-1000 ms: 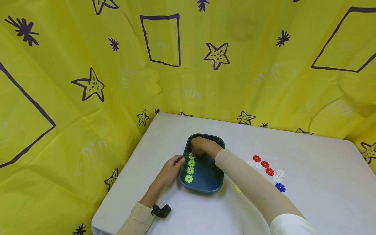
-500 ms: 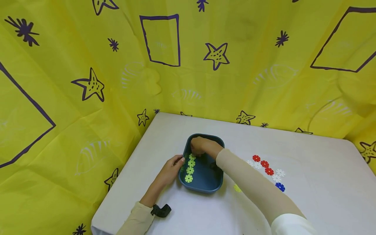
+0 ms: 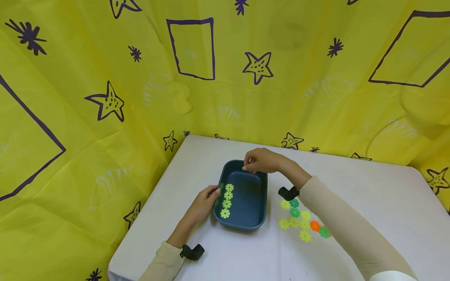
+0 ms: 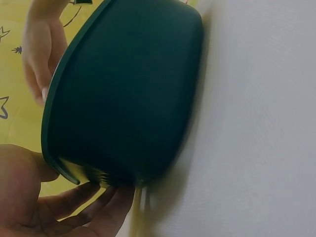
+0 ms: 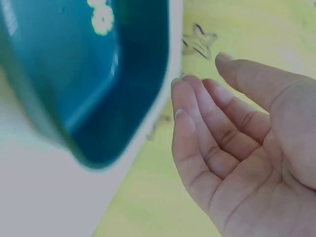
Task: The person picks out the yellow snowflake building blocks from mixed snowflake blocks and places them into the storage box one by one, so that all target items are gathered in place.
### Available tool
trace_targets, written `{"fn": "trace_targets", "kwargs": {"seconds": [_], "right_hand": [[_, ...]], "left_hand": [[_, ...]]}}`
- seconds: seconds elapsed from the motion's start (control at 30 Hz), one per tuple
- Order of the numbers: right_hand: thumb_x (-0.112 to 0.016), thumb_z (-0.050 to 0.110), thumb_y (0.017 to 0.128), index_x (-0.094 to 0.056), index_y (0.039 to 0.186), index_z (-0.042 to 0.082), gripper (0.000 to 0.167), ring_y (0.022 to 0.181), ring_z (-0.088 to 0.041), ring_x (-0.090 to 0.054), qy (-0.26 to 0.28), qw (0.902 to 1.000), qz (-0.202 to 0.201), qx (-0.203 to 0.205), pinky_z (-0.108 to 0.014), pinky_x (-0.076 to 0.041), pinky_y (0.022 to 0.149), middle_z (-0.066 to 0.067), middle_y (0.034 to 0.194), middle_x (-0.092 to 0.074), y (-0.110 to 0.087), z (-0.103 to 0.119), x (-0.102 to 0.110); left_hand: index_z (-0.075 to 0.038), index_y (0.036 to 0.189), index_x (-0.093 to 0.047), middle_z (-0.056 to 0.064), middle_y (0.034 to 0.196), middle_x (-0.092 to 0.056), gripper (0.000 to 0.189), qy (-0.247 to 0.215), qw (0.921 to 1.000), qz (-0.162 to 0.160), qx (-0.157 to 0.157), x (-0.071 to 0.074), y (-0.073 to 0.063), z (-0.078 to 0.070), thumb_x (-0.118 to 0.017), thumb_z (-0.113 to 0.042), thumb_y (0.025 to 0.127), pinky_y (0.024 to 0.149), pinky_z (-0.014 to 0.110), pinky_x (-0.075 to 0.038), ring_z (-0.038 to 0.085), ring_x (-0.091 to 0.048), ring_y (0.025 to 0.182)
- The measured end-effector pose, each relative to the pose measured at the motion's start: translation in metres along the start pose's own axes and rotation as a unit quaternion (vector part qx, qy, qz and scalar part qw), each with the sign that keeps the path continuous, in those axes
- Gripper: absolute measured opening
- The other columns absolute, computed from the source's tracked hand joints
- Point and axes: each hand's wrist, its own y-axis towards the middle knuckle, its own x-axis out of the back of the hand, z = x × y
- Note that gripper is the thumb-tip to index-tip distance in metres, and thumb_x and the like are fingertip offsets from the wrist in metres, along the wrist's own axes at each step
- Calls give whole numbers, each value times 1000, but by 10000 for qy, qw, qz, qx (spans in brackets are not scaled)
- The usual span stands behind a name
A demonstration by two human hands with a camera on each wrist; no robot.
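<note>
A dark blue-green plastic tub [image 3: 249, 201] stands on the table. Inside, along its left side, lies a row of several yellow-green flower-shaped discs [image 3: 226, 204]. My left hand [image 3: 203, 203] holds the tub's left rim, thumb at the edge and fingers against the outer wall, as the left wrist view of the tub [image 4: 123, 94] shows. Over the tub's far right corner hovers my right hand [image 3: 263, 160]. In the right wrist view this hand [image 5: 247, 143] has loosely bent fingers, the thumb apart from them, and nothing between.
Right of the tub, loose flower-shaped discs lie on the white tablecloth [image 3: 260, 253]: yellow [image 3: 305, 235], green [image 3: 295, 212] and orange [image 3: 315, 225]. My right forearm [image 3: 337, 214] crosses above that side. A yellow patterned curtain [image 3: 299, 97] hangs behind the table.
My right hand has risen from the row of discs toward the tub's far right corner. Its forearm moved right, revealing yellow, green and orange discs and covering red, white and blue ones.
</note>
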Motion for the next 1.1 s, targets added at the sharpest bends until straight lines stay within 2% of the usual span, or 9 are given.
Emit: {"fn": "trace_targets", "kwargs": {"seconds": [0.03,0.2,0.33,0.5,0.6,0.7,0.9,1.1], "right_hand": [[-68,23,105,-70,111,5,20,92,-32,-73,73,9999,-91,-7,-40,-58,82,-11,96,-76,-8,-4,4],[-69,24,105,-72,112,6,20,88,-21,-70,176,9981,-534,-268,-40,-58,83,-3,94,-76,-49,-23,18],[-69,25,104,-71,111,5,21,86,-19,-67,288,9961,-596,-579,-38,-57,77,-1,93,-74,-81,-40,16],[-69,28,104,-70,111,6,23,85,-23,-62,488,9927,-414,-1018,-32,-53,69,-6,94,-71,-109,-72,-4],[-71,26,103,-69,108,6,20,81,-22,-59,537,9920,-414,-1068,-30,-50,67,-8,92,-69,-123,-90,-19],[-73,22,101,-68,104,7,15,76,-18,-56,499,9918,-462,-1078,-29,-49,65,-5,89,-67,-137,-103,-35],[-79,19,95,-67,99,7,18,82,-17,-55,168,9900,-548,-1292,-31,-50,73,1,88,-63,-161,-111,-59],[-82,20,93,-61,102,5,27,76,-20,-52,421,9845,-637,-1580,-31,-45,66,-5,86,-56,-171,-112,-77]], "left_hand": [[-1,148,-56,21,148,-59,52,9,10000,-4,12,0,0,0,-50,-39,113,116,57,-44,39,-53,141],[0,147,-56,22,148,-59,52,21,10000,-14,-25,1,-1,-1,-49,-39,113,114,58,-45,39,-54,140],[0,147,-56,22,148,-59,52,19,10000,-5,-3,0,-1,-1,-50,-39,113,114,58,-45,39,-54,140],[1,147,-56,22,145,-61,52,33,9999,5,-96,-1,-1,-2,-50,-37,113,113,58,-47,39,-56,137],[3,146,-57,23,141,-63,50,-27,9998,-37,-210,-1,-2,-2,-50,-35,113,111,57,-48,39,-58,134],[4,145,-57,23,139,-65,49,-52,9996,-39,-286,-1,-2,-2,-50,-33,113,110,57,-48,39,-59,132],[2,147,-56,22,142,-63,52,56,9997,-89,-200,-1,-1,-1,-50,-36,113,110,56,-48,38,-59,134],[2,147,-56,22,143,-63,51,1,9999,-77,-118,-2,-2,-3,-51,-36,113,112,57,-47,37,-57,136]]}}
